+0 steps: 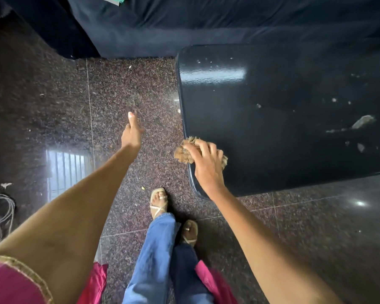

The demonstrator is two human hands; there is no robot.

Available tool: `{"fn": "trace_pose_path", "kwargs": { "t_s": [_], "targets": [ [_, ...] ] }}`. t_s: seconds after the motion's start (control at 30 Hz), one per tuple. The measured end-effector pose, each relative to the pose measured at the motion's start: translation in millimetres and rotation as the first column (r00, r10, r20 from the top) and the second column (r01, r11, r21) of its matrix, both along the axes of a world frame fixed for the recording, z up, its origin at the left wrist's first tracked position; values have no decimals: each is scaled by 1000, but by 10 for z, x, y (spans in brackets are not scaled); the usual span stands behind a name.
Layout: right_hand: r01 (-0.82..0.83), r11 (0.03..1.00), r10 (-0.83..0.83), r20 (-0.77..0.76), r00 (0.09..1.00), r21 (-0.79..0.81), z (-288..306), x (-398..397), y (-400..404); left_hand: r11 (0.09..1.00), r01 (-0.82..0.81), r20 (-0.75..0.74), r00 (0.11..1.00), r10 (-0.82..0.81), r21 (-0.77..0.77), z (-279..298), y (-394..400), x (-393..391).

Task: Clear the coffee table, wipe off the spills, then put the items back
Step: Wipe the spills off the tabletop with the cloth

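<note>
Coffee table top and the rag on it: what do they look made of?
Coffee table: a hard, glossy black top, maybe lacquered wood or laminate; it mirrors window light sharply and shows pale spill marks. Rag: brown woven cloth, matte, crumpled under the right hand, with a frayed edge.

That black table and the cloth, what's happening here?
A person is wiping a glossy black coffee table. Their right hand presses a crumpled brown cloth onto the table's near left edge. The left hand hangs free over the speckled stone floor, holding nothing. Pale crumbs and smears remain further right on the tabletop, so the wiping isn't finished. No other items sit on the visible part of the table.
</note>
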State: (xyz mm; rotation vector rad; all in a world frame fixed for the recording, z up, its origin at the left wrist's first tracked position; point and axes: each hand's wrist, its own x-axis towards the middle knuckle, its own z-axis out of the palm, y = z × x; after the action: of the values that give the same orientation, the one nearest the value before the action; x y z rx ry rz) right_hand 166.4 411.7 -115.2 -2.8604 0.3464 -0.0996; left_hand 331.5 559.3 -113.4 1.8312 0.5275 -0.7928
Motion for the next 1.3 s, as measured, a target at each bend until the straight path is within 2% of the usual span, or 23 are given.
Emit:
{"fn": "trace_pose_path", "kwargs": {
  "t_s": [0.23, 0.37, 0.4, 0.47, 0.53, 0.57, 0.63, 0.7, 0.73, 0.77, 0.8, 0.83, 0.87, 0.93, 1.0, 1.03, 1.07, 1.1, 1.13, 1.17, 1.2, 1.23, 1.3],
  "targets": [
    [92, 996, -92, 34, 995, 12, 58, -839, 586, 1000, 5, -1, 1000, -5, -22, 177, 130, -511],
    [-97, 983, 116, -124, 985, 154, -29, -1343, 1119, 1000, 2, 9, 1000, -2, 6, 264, 298, -581],
    [-74, 980, 100, -139, 985, 183, 12, -1324, 1184, 1000, 1, 27, 1000, -2, 9, 300, 318, -557],
    [39, 960, -26, -52, 998, 279, 165, -1046, 1212, 1000, -3, 73, 997, 1, 28, 374, 358, -489],
    [115, 957, -121, 4, 993, 267, 301, -745, 1142, 999, -6, 103, 995, 1, 48, 436, 379, -436],
    [114, 962, -115, -11, 993, 249, 320, -608, 1073, 998, -7, 112, 994, 0, 57, 479, 397, -422],
    [133, 918, -76, -164, 984, 373, 333, -412, 914, 998, -3, 109, 994, -4, 65, 539, 348, -445],
    [171, 779, -59, -202, 978, 603, 448, -345, 872, 998, -5, 102, 995, -1, 61, 539, 290, -494],
    [217, 634, -130, -175, 976, 742, 551, -297, 825, 998, 9, 105, 994, -16, 62, 567, 222, -497],
    [294, 419, -214, -221, 952, 859, 669, -254, 766, 997, 20, 103, 994, -27, 72, 606, 158, -517],
    [363, 140, -263, -319, 911, 921, 765, -213, 686, 997, 26, 101, 994, -33, 78, 610, 86, -539],
    [394, -135, -270, -416, 868, 909, 811, -191, 593, 995, 44, 96, 994, -53, 91, 626, 16, -564],
    [396, -341, -270, -492, 827, 853, 829, -200, 482, 993, 64, 97, 993, -73, 97, 639, -57, -583],
    [376, -508, -264, -556, 788, 775, 851, -241, 232, 992, 95, 117, 988, -104, 77, 655, -194, -582],
    [314, -567, -311, -551, 775, 762, 871, -251, 59, 989, 123, 139, 981, -133, 78, 647, -301, -543],
    [281, -555, -355, -528, 771, 783, 849, -249, 10, 986, 135, 150, 978, -148, 94, 652, -352, -525],
    [257, -493, -408, -482, 775, 831, 808, -260, -10, 985, 129, 162, 976, -146, 113, 644, -373, -504],
    [282, -299, -499, -401, 768, 912, 766, -309, -37, 984, 120, 177, 974, -143, 133, 624, -409, -503],
    [337, 8, -575, -272, 772, 941, 687, -388, -72, 979, 119, 194, 969, -150, 164, 598, -474, -511],
    [409, 378, -593, -122, 796, 830, 582, -474, -38, 973, 112, 213, 965, -155, 204, 603, -485, -531],
    [444, 658, -554, -9, 832, 608, 487, -564, -11, 961, 108, 240, 956, -172, 256, 602, -511, -554],
    [420, 816, -477, 50, 878, 397, 389, -650, -32, 944, 101, 274, 942, -193, 315, 575, -591, -576],
    [270, 954, -277, 42, 960, 129, 208, -756, -42, 875, 89, 344, 897, -279, 475, 534, -703, -582]
  ]
}}
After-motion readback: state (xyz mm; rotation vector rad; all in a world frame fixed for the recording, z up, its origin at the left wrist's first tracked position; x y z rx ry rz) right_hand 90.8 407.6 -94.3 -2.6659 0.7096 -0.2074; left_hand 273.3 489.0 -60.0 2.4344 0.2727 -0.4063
